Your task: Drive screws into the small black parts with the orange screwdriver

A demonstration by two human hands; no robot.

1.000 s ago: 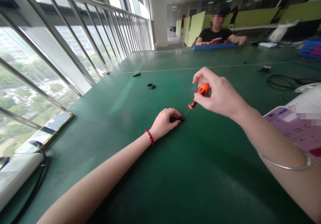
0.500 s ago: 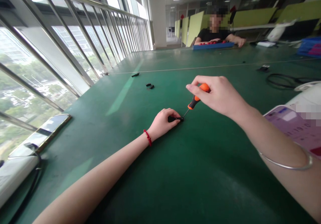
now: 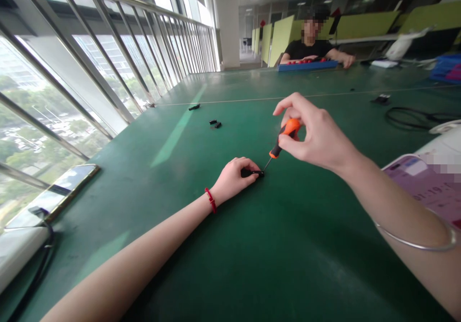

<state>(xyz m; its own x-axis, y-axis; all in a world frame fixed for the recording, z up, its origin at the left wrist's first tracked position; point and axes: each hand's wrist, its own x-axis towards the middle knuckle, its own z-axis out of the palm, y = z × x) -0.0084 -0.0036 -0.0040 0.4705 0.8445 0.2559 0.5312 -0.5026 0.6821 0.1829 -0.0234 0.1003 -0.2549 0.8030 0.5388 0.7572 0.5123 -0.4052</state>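
My left hand [image 3: 234,178] rests on the green table [image 3: 252,245] and pinches a small black part [image 3: 250,172] against the surface. My right hand [image 3: 317,137] grips an orange-and-black screwdriver [image 3: 284,137] by its handle, fingertips around the orange top. The thin shaft slants down and left, with its tip touching the right end of the black part. A red string is on my left wrist and a metal bangle on my right forearm.
Two small black parts [image 3: 215,123] and another black part [image 3: 195,106] lie farther back. A phone [image 3: 54,197] lies at the left edge by the window railing. A black cable [image 3: 414,117] and a pink-screened device [image 3: 428,187] sit at right. A person [image 3: 309,48] sits at the far end behind a blue tray [image 3: 308,65].
My right fingers have shifted around the screwdriver handle, the index finger lifting from it, while the tip stays on the black part. My left hand has not moved.
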